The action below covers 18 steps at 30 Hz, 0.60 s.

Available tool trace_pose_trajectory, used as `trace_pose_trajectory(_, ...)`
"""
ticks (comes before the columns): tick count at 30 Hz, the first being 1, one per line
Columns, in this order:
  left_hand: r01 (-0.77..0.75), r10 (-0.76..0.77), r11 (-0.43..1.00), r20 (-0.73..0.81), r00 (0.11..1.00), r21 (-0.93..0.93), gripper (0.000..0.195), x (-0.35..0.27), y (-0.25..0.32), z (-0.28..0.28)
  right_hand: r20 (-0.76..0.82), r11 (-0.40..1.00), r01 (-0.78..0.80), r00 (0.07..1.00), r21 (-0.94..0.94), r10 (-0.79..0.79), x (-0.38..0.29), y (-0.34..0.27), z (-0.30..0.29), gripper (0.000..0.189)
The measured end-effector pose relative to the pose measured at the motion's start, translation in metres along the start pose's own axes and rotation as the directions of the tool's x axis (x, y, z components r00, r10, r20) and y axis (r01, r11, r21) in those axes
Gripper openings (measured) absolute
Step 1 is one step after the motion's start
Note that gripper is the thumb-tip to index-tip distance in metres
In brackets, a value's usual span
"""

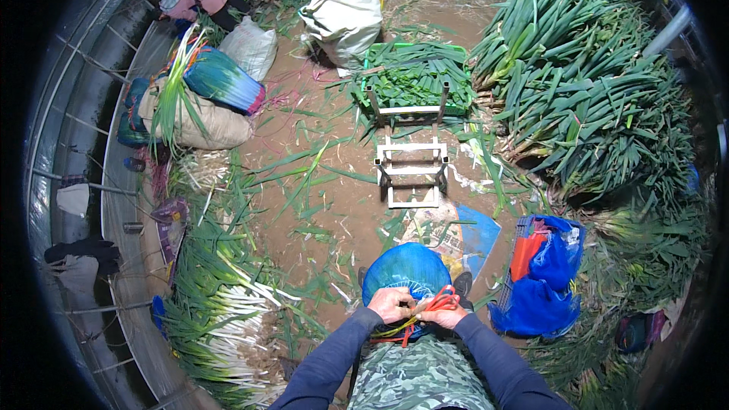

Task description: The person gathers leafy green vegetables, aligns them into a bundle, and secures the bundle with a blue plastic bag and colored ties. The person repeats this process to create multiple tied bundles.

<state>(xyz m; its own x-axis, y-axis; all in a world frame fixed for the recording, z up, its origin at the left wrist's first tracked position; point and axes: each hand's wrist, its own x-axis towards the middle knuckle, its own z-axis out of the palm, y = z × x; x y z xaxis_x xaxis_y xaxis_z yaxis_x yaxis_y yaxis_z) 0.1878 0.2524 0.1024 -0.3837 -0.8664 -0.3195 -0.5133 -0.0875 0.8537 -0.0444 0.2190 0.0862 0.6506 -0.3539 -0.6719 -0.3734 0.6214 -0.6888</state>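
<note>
Low in the head view, a blue mesh sack [406, 267] with green contents stands in front of me, its gathered mouth towards my body. At that mouth my left hand [392, 304] pinches the gathered material, its fingertips close to those of my right hand [441, 314]. An orange-red ribbon [444, 299] loops up from my right hand, and its ends hang below with a yellow strand. The exact finger hold is too small to tell. A blue plastic crate [514, 262] with blue mesh bags [549, 302] and orange-red material lies right of me.
White-stemmed green onions [239, 319] lie at the left, leafy bundles [598, 108] at the right. Ahead stand a white metal frame [413, 148], a green crate of leaves [418, 77] and a white sack [344, 17]. A filled mesh sack [219, 77] rests at upper left.
</note>
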Motion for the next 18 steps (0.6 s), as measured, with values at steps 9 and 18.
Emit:
trace_pose_trajectory(9,0.136,-0.137,0.969,0.01,0.991,-0.206,0.02,-0.008,0.005,0.044,-0.275,0.823,0.295,0.842,-0.486,-0.464,-0.067,-0.01,0.021,0.022)
trace_pose_trajectory(18,0.097,-0.087,0.976,0.059,0.994,-0.195,0.018,-0.024,0.02,0.073,-0.349,0.605,0.109,0.73,-0.788,-0.587,-0.074,0.033,0.043,0.028)
